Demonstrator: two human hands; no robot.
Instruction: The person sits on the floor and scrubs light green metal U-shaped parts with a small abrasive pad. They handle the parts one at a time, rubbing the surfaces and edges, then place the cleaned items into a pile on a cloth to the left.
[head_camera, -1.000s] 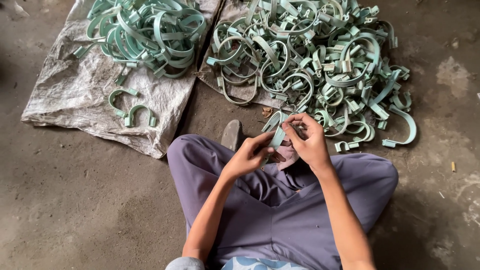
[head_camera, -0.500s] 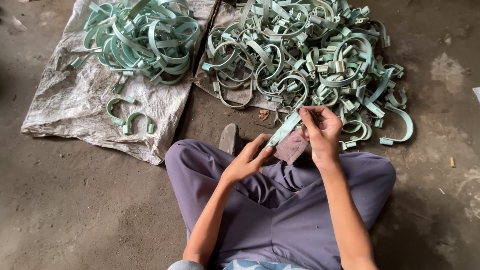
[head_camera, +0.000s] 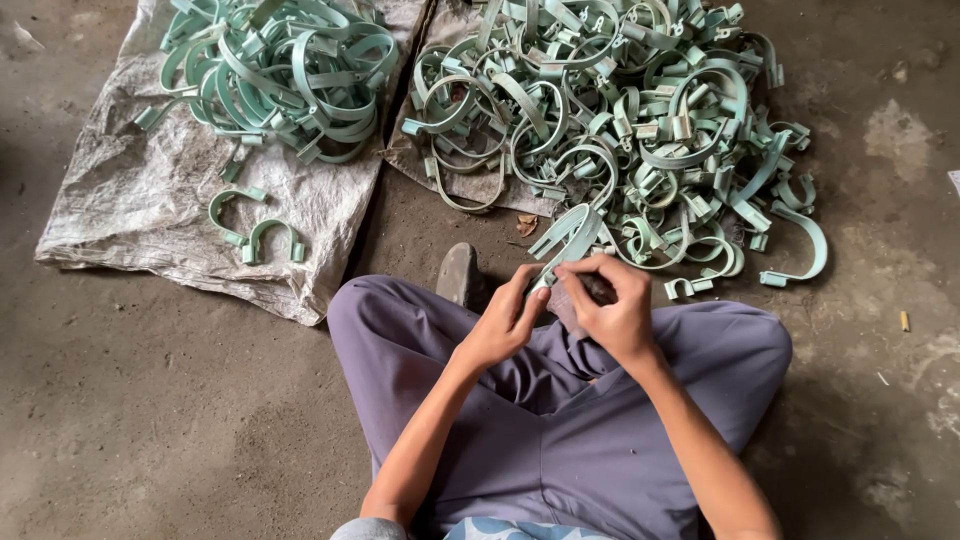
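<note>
A big heap of pale green curved plastic clamps (head_camera: 620, 120) lies on grey sacking (head_camera: 150, 200) ahead of crossed purple trousers (head_camera: 560, 400), while left hand (head_camera: 505, 320) and right hand (head_camera: 610, 305) both grip one green clamp (head_camera: 565, 238) above the lap.

Pale green curved clamp (head_camera: 562, 240), tilted, held above lap.

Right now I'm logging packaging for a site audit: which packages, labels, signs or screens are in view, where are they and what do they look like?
No labels, signs or screens.
Grey-white woven sack: flattened on the floor at upper left, under one heap of pale green clamps.
Second sack: brownish, mostly hidden under the larger clamp heap.
</note>
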